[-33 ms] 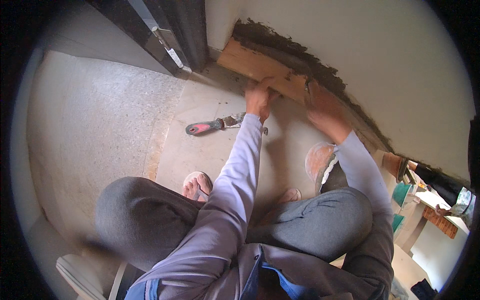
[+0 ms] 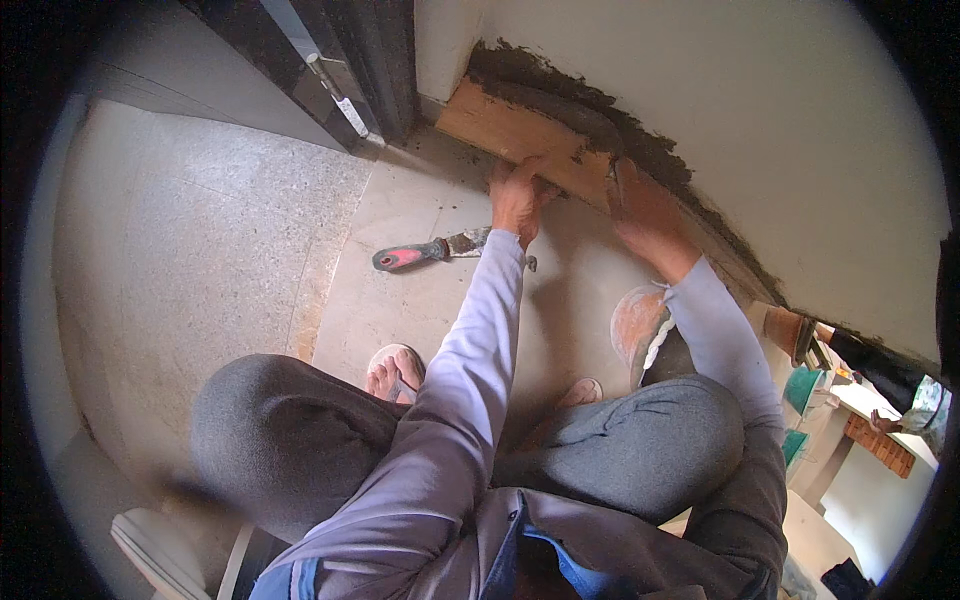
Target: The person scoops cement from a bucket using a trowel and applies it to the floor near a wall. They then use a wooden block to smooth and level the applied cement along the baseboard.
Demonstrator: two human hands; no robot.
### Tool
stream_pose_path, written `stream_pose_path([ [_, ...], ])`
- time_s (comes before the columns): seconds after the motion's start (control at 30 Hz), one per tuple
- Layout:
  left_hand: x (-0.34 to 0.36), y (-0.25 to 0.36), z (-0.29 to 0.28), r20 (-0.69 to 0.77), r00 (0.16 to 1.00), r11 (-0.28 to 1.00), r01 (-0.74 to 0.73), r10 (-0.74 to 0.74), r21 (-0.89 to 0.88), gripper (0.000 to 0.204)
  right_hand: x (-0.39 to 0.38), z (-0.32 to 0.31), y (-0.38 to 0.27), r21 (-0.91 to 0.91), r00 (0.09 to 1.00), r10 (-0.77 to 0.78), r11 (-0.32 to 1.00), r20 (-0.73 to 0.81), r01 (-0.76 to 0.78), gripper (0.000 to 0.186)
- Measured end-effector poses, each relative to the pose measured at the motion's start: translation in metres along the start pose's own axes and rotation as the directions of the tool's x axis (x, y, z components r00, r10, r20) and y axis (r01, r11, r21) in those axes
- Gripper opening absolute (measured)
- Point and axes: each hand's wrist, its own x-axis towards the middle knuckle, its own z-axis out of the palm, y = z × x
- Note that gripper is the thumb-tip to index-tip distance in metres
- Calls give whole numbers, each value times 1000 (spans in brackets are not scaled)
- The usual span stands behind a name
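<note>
Tan board (image 2: 515, 125), one, against wall (image 2: 790, 150) — left hand (image 2: 517, 205) touches its lower edge, right hand (image 2: 650, 215) farther along; hands apart, grips unclear. Scraper (image 2: 412, 255) lies nearby.

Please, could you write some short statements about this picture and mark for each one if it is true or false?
1. The left hand is at the lower edge of the tan board. True.
2. The tool with the red-and-black handle lies on top of the board. False: it lies on the floor.
3. A rough, dark band runs along the wall above the board. True.
4. The right hand rests on the person's knee. False: it is up by the board, to the right of the left hand.
5. The left sleeve is bright green. False: it is pale lilac.
</note>
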Motion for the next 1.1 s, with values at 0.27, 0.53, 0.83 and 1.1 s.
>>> stream_pose_path([
  [0.27,-6,11,-16,-5,1000,995,-22,21,-102,38,0,-33,-31,-53,999,-14,999,-43,12,26],
  [0.53,-9,11,-11,49,999,1000,-16,17,-20,44,27,-24,-32,-206,989,-142,968,29,145,20],
  [0.83,-17,20,-7,14,998,998,-60,59,25,41,-5,-35,-39,-38,999,-27,999,-22,27,22],
  [1.1,-4,11,-14,28,999,999,-23,24,-33,32,13,-38,-23,-244,997,52,969,53,-37,29],
])
